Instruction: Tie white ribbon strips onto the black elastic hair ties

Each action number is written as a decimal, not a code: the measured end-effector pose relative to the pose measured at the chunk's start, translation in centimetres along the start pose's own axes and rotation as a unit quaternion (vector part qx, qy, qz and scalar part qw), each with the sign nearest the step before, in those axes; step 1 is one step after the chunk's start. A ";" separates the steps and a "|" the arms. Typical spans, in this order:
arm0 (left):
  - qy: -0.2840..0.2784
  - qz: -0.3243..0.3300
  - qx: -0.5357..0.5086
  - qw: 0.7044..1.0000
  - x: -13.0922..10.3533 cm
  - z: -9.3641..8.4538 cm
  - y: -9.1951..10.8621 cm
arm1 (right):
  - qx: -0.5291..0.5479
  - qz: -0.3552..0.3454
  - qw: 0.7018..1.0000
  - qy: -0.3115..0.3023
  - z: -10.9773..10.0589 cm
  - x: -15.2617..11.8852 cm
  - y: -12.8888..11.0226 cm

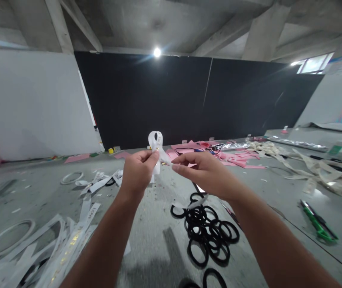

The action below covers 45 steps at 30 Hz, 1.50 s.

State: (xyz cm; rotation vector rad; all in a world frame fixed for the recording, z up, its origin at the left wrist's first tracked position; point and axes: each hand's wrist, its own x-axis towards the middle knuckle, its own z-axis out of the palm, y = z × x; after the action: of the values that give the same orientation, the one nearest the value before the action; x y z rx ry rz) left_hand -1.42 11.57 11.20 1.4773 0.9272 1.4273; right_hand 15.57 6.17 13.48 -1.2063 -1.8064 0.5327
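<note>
My left hand pinched the white ribbon at its loop base, the right hand beside it pinched one tail. It looked light, soft, slippery; held best at the crossing.

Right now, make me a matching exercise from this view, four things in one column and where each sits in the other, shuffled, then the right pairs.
Things:
1. white ribbon loop
2. black hair ties
3. green cutter
4. pink scraps

Places:
A. far back on the surface, before the black wall
B. pinched between both hands
C. piled under the right forearm
D. alone at the right edge

Pairs: 1-B, 2-C, 3-D, 4-A
</note>
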 end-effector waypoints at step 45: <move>-0.301 0.026 0.035 0.952 -1.4 1.6 0.5 | 0.220 -0.016 0.972 0.078 -0.5 0.7 0.8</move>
State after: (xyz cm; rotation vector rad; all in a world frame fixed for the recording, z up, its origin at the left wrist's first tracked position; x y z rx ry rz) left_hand 0.00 9.95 11.24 1.8522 0.5573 0.8873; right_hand 16.29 7.09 13.43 -0.8847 -1.4719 0.7502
